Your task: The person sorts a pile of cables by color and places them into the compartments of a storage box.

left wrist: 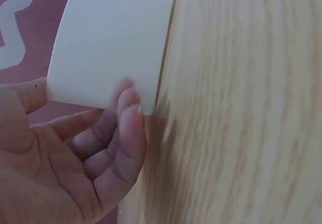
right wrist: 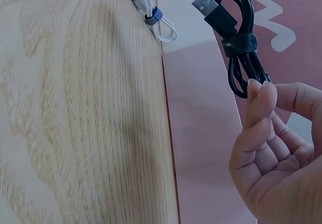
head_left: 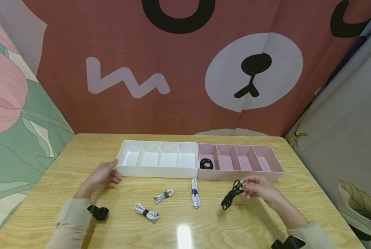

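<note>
My right hand [head_left: 260, 188] pinches one end of a bundled black USB cable [head_left: 231, 196] between thumb and fingertips, holding it in front of the pink box [head_left: 244, 175]. The right wrist view shows the cable's metal USB plug [right wrist: 205, 3] and a dark strap [right wrist: 240, 44] round its coils. My left hand [head_left: 103, 175] is at the left end of the white divided box [head_left: 157, 172]. Its thumb [left wrist: 32, 94] touches the box's corner, and the other fingers bend loosely beside the end. A coiled black cable [head_left: 206, 164] lies in the pink box's leftmost compartment.
In front of the boxes, three bundled white cables lie on the wooden table [head_left: 117, 228]: one with a blue strap [head_left: 194, 193], one with a green strap [head_left: 164, 195], and one with a black strap [head_left: 147, 212]. A printed cloth [head_left: 185, 114] hangs behind the table.
</note>
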### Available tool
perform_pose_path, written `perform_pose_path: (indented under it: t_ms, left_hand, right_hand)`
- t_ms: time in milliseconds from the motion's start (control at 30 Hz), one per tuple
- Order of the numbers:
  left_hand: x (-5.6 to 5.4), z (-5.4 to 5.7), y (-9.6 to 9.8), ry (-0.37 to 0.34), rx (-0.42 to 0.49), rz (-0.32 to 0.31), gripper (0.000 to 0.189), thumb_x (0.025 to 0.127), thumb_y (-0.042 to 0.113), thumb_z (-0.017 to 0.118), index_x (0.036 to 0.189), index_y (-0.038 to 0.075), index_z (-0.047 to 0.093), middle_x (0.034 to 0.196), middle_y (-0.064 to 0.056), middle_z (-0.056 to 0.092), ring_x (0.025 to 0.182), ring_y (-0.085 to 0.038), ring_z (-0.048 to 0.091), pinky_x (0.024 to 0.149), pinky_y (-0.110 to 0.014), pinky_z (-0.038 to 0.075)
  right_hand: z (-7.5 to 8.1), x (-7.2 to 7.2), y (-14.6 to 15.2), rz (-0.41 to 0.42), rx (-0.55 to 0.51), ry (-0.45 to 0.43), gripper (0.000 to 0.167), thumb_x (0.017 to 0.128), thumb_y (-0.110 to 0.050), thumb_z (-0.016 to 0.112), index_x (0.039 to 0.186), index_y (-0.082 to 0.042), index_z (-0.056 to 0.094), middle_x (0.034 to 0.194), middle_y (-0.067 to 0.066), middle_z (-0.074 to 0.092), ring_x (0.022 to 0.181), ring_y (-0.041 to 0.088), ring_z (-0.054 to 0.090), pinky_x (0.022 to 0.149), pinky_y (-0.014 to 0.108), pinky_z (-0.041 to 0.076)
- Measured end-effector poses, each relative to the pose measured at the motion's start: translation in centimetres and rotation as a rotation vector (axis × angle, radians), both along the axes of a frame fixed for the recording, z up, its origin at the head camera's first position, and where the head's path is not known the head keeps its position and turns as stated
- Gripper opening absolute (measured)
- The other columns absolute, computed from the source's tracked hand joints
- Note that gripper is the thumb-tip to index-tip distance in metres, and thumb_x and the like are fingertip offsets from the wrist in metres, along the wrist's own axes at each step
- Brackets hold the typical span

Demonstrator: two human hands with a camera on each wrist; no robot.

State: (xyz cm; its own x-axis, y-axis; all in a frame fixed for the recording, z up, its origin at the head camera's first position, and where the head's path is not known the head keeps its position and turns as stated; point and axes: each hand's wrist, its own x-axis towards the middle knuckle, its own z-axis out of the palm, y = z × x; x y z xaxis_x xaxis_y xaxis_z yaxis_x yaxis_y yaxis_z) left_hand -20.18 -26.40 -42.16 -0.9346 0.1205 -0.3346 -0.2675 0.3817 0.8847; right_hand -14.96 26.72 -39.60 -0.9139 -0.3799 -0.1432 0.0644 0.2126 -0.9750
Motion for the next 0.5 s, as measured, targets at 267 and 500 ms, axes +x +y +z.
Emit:
perform_pose_path:
  t_ms: [267,500]
  left_hand:
    - [0.21,0.18,0.52,0.145,-0.057,0.075,0.061,0.099,0.038,0.034,0.119,-0.019,0.04,0.072,-0.009,0.057,0.062,-0.015,0.056,0.058,-0.032,0.055]
    - [0.34,0.23,0.73,0.243,-0.133,0.118,0.057,0.098,0.033,0.039,0.123,-0.017,0.042,0.077,-0.013,0.057,0.069,-0.019,0.057,0.063,-0.032,0.055]
  right_hand:
    - [0.16,-0.1,0.33,-0.023,0.016,0.013,0.02,0.083,0.002,0.051,0.101,0.009,0.057,0.068,0.004,0.065,0.057,0.009,0.059,0.056,0.028,0.054]
    - [0.6,-0.39,0.64,-0.066,0.032,0.028,0.023,0.084,0.003,0.051,0.103,0.013,0.055,0.068,0.005,0.065,0.056,0.009,0.059,0.056,0.028,0.054]
